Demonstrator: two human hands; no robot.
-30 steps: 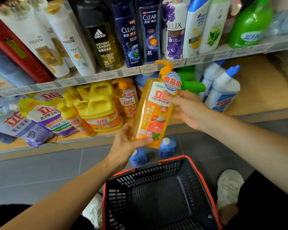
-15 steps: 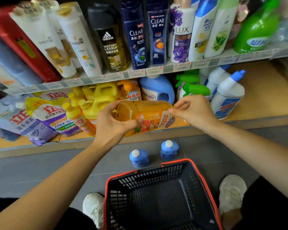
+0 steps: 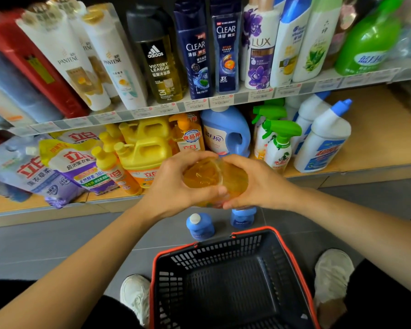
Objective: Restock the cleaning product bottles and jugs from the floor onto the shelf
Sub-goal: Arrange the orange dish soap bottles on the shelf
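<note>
Amber bottle (image 3: 212,178), held end-on
Translucent orange plastic, base toward the camera; left hand (image 3: 173,188) and right hand (image 3: 259,184) wrap its sides, in the air just beyond the basket (image 3: 223,256).

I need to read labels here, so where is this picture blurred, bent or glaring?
Head view: the shelf edge bows and the Pantene bottles lean outward, wide-angle bending. Head view: the Clear bottles read sharp; the orange bottle gripped by left hand and right hand looks soft; the green bottle shows glare.
</note>
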